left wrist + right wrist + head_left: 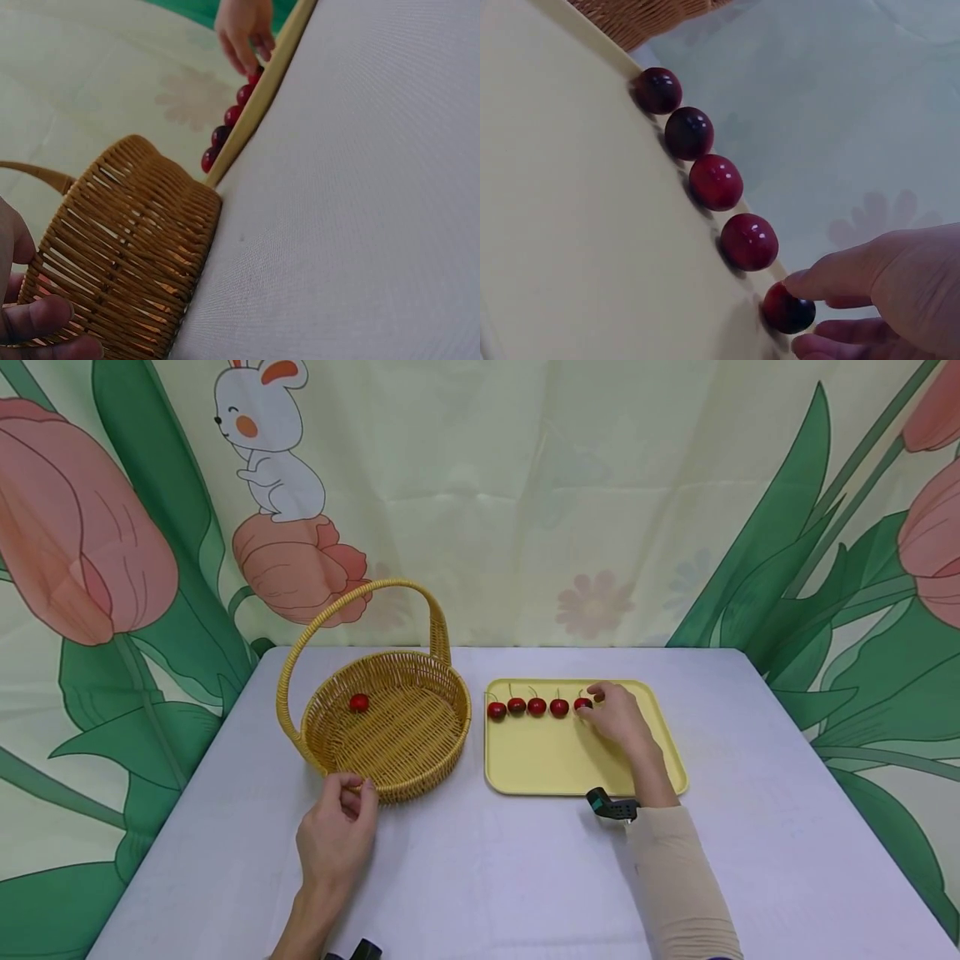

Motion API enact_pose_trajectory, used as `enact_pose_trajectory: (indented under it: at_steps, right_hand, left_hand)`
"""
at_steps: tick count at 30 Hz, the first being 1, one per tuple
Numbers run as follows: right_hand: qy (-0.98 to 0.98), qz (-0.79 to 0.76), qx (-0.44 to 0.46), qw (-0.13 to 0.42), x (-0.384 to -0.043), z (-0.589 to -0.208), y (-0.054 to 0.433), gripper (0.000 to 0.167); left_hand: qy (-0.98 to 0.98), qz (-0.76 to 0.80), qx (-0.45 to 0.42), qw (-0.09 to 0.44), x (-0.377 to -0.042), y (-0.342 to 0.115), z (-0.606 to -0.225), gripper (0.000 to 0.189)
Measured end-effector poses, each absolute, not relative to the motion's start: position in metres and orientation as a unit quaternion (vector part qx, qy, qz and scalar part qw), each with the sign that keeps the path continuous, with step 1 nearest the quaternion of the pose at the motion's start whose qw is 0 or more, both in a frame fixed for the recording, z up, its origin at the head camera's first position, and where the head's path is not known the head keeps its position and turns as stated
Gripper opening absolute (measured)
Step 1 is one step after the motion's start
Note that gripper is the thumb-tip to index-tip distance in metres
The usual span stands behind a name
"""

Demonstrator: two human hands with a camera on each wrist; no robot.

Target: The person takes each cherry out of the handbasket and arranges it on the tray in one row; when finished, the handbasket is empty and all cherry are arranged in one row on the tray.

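Note:
My left hand (339, 827) grips the near rim of a round wicker basket (420, 787) with a tall arched handle. In the left wrist view its fingers (45, 316) lie against the basket's woven outside. One red cherry (359, 702) rests inside the basket. On the yellow tray (540, 768) several dark red cherries with stems stand in a row along the far edge. My right hand (618, 717) pinches the rightmost cherry (789, 307) between thumb and fingers; that cherry still sits on the tray.
A white cloth covers the table (487, 877), with the basket at left and the tray at right of centre. Behind the table's far edge hangs a curtain (480, 527) printed with tulips and a rabbit. The basket's handle (360, 597) rises above its rim.

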State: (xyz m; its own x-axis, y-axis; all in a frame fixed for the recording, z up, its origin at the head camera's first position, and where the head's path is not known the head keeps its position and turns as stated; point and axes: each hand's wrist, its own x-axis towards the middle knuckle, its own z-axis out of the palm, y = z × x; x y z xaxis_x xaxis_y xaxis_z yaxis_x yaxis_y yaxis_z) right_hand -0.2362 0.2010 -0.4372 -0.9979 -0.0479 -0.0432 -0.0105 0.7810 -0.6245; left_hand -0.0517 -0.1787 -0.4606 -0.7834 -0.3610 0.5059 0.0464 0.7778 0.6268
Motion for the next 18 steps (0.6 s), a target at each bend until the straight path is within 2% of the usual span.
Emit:
enact_pose_trajectory:
  at_steps: [9,18]
  right_hand:
    - [0.949,-0.313,-0.028,-0.003,-0.231,-0.422,0.199,0.05]
    - [0.934,-0.35,-0.065,-0.036,-0.225,-0.399,0.166,0.045]
  left_hand:
    - [-0.888,-0.327,0.093,0.309,-0.051,-0.179,-0.462,0.011]
    - [-0.886,-0.328,0.085,0.316,-0.051,-0.179,-0.463,0.009]
